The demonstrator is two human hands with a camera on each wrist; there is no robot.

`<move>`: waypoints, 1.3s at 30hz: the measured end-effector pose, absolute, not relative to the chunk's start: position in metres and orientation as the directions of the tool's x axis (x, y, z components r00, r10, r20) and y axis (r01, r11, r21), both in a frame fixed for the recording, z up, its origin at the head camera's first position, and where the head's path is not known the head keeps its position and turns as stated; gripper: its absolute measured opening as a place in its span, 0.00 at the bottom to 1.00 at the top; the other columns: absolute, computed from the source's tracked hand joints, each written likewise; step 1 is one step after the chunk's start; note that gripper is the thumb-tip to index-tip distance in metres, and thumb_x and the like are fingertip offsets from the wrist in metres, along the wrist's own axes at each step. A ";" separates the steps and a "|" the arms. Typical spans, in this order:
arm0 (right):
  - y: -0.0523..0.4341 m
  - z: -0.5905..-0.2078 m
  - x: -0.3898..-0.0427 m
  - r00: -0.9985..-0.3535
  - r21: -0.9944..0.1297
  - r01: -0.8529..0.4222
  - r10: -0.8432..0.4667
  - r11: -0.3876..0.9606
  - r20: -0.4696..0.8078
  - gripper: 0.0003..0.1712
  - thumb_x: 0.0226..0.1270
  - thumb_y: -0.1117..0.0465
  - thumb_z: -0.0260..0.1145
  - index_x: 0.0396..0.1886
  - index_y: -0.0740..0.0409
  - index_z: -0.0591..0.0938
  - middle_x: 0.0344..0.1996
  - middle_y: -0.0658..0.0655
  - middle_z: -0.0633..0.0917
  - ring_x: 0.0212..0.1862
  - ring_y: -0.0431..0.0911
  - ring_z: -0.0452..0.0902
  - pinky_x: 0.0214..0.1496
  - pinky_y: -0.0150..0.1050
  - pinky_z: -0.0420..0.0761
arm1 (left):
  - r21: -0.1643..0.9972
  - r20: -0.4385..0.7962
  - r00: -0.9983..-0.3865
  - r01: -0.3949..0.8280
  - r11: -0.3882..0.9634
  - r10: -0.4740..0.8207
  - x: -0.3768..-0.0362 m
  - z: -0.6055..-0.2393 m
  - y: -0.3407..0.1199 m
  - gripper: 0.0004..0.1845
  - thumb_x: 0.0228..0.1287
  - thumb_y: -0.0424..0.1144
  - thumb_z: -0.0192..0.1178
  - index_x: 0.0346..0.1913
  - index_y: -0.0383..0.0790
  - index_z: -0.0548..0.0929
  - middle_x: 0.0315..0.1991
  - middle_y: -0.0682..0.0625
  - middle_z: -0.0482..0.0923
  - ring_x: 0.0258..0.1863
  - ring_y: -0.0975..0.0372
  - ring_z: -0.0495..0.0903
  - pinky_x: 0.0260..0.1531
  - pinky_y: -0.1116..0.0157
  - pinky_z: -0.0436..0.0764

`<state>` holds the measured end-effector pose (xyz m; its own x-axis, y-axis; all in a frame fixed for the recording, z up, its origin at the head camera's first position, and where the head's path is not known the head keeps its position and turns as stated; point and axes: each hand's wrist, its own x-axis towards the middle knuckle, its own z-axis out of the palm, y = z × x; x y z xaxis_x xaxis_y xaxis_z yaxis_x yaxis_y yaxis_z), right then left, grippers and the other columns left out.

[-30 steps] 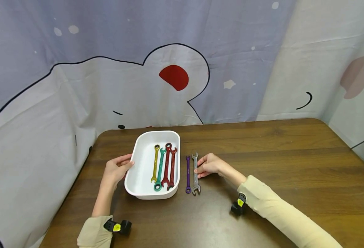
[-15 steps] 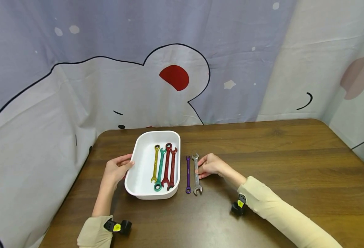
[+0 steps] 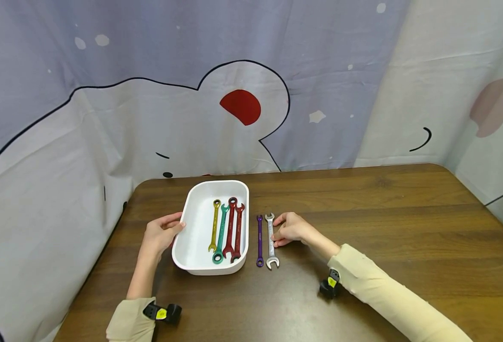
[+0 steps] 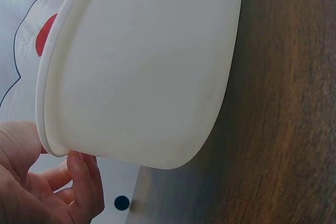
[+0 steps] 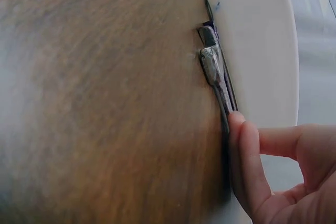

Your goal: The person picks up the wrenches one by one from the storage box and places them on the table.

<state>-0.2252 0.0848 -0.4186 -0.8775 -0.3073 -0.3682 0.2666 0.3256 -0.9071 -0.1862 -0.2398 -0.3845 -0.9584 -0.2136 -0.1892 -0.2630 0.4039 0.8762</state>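
Presently, nearer the left edge of the counter [image 3: 384, 223], the left hand [image 3: 159, 233] is gripping the tray [image 3: 215, 272], the right hand [image 3: 292, 228] pinching the silver wrench [image 3: 271, 249] mid-shank, likely best for slick, stiff metal.

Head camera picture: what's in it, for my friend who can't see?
A person's right hand holds a silver wrench beside a purple wrench on a wooden table. The left hand grips a white tray containing a yellow wrench, a green wrench and two red wrenches.
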 end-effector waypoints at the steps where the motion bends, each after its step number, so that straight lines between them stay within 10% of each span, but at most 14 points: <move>1: 0.085 -0.418 -0.225 -0.877 -0.909 0.267 -0.310 0.321 -0.367 0.23 0.54 0.79 0.64 0.50 0.76 0.68 0.18 0.56 0.79 0.17 0.39 0.79 0.24 0.30 0.81 | 0.875 -0.190 -0.958 -0.264 0.405 -0.214 -0.186 -0.384 -0.240 0.24 0.66 0.36 0.60 0.63 0.34 0.74 0.53 0.36 0.79 0.37 0.67 0.79 0.31 0.72 0.78; 39: 0.094 -0.395 -0.215 -0.881 -0.910 0.055 -0.409 0.410 -0.238 0.19 0.55 0.72 0.56 0.47 0.77 0.78 0.30 0.67 0.86 0.27 0.41 0.81 0.39 0.41 0.84 | 0.876 -0.205 -0.955 -0.277 0.395 -0.216 -0.186 -0.384 -0.239 0.23 0.66 0.36 0.60 0.63 0.34 0.74 0.53 0.37 0.78 0.36 0.67 0.79 0.30 0.71 0.79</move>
<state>-0.2151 0.0937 -0.3953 -0.8809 -0.4094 -0.2377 0.0548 0.4105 -0.9102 -0.1860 -0.2392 -0.3842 -0.9546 -0.2163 -0.2048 -0.2774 0.3951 0.8757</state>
